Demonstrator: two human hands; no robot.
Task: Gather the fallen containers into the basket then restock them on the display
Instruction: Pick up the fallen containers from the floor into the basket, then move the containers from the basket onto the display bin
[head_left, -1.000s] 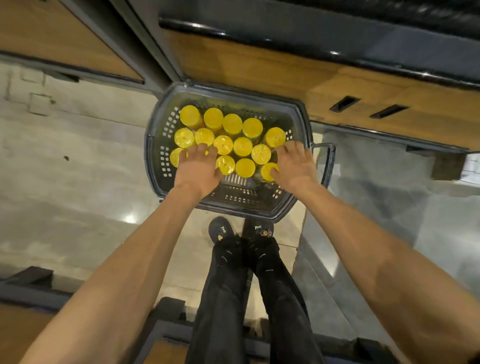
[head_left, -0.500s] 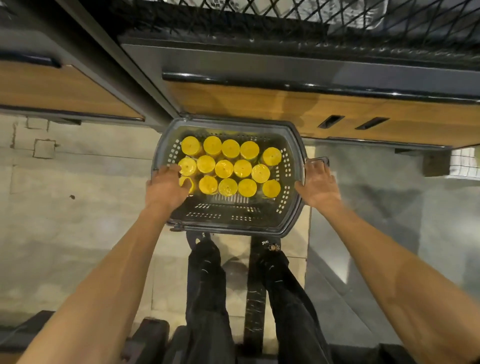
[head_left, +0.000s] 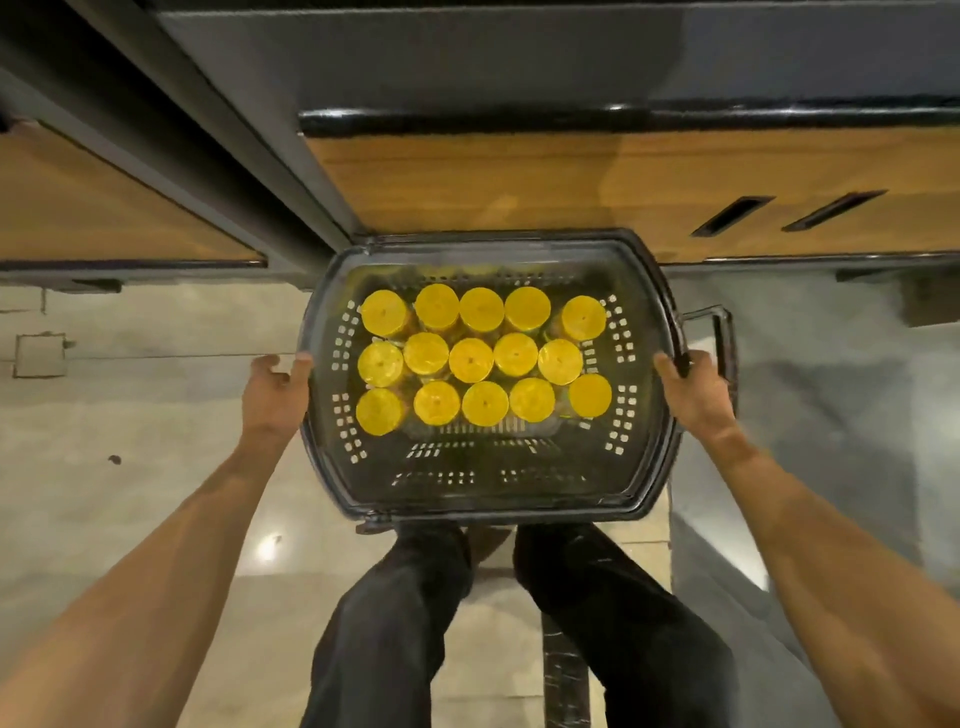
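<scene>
Yellow-lidded containers (head_left: 470, 359) stand packed in three rows in the basket (head_left: 498, 512), just below the wooden display (head_left: 519, 176). Both hands have left the lids for the rim, so gathering looks done. Left hand (head_left: 272, 395) clamps the left edge, thumb over; right hand (head_left: 693, 392) curls round the right edge.

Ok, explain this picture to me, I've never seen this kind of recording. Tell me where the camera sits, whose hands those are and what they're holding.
There is no machine here. The camera sits on a person's head and looks down, so you see their own arms and their legs in dark trousers. The left hand and right hand each grip one side of a dark plastic basket. Inside it, fifteen yellow-lidded containers stand upright in three rows. Beyond is a wood-panelled display base, and underneath a pale tiled floor.
</scene>
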